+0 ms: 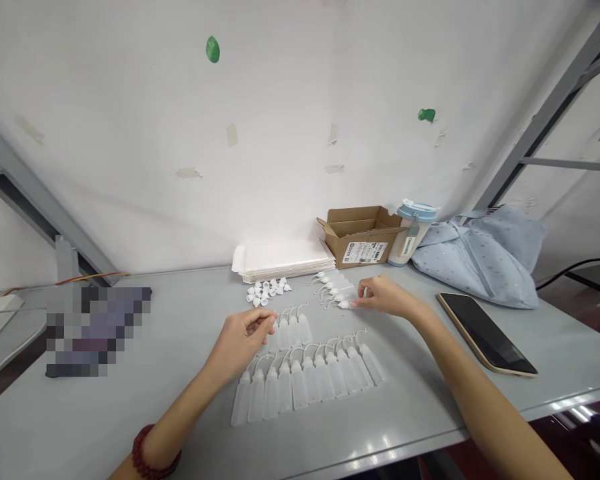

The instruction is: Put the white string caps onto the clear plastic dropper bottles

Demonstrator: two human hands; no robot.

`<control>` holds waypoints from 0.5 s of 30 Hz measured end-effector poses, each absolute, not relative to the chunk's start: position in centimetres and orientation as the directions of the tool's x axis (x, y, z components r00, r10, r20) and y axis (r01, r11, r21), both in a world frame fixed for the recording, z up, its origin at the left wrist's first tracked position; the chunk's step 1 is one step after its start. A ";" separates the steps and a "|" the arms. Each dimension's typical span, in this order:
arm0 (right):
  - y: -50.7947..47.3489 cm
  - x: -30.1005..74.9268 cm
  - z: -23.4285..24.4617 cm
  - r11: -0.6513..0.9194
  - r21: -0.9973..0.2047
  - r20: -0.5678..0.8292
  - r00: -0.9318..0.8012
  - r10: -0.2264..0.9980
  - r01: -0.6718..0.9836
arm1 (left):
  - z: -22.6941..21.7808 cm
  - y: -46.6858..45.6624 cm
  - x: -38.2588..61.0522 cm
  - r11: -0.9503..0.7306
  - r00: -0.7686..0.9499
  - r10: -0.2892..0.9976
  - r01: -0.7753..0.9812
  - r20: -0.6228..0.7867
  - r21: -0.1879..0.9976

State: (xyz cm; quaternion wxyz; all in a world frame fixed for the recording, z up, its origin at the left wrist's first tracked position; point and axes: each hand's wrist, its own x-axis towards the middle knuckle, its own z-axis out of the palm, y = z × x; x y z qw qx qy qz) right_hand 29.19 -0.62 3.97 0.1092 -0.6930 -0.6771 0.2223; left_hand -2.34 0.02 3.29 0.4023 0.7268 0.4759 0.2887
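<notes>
My left hand (243,337) is curled, its fingers pinched near the upper row of small white dropper bottles (291,328); what they hold is hidden. My right hand (384,297) pinches one small white bottle (347,303) at the edge of a loose group of bottles (333,285). A longer row of several bottles (307,381) lies flat on the grey table (130,413) in front of me. A small heap of white caps (265,292) sits behind the rows.
A stack of white trays (280,260) and an open cardboard box (363,233) stand at the wall. A lidded cup (413,233), a pale blue bag (480,257), a phone (486,331), and a blurred patch (97,330) are also here.
</notes>
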 end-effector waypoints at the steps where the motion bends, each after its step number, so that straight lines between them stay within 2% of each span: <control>1: -0.6 29.2 3.9 -0.053 -0.441 -0.149 -0.015 0.989 0.896 | 3.3 0.1 -2.4 -0.227 0.380 0.924 0.467 0.038 0.855; 5: -0.6 29.2 4.0 -0.056 -0.411 -0.132 0.001 0.991 0.910 | 3.1 0.4 -2.4 -0.299 0.381 0.919 0.507 0.102 0.808; 9: -0.6 29.3 4.0 -0.102 -0.434 -0.186 0.022 0.982 0.895 | 2.8 1.1 -2.2 -0.387 0.355 0.913 0.593 0.202 0.706; 12: -0.5 29.3 3.8 -0.108 -0.437 -0.197 0.022 0.980 0.893 | 2.9 2.1 -1.9 -0.478 0.379 0.878 0.677 0.291 0.560; 15: -0.5 29.4 3.8 -0.105 -0.436 -0.182 0.026 0.983 0.894 | 3.3 3.7 -1.2 -0.566 0.480 0.822 0.751 0.308 0.340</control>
